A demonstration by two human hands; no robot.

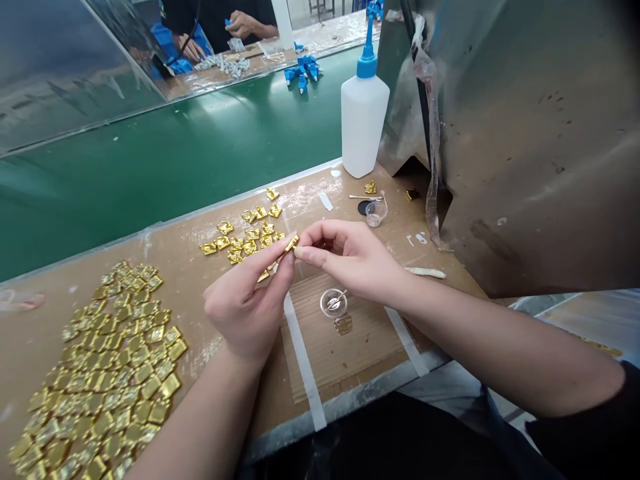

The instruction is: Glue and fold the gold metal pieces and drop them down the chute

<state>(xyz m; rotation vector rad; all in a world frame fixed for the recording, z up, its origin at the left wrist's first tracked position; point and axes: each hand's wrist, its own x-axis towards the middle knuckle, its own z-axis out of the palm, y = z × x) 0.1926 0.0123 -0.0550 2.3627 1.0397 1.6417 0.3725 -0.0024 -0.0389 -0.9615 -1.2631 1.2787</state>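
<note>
Above the near middle of the brown worktop (190, 280), the person's left hand (247, 307) and right hand (350, 257) meet. Both sets of fingertips are pressed together, pinching one small gold piece (292, 243) between them. Just beyond it lies a loose group of gold pieces (245, 233); a far larger heap of gold pieces (105, 373) fills the near left. Under the right hand sits a small clear cup (334, 303). A white bottle with a blue nozzle (364, 113) stands far right, beside the green belt (175, 153).
</note>
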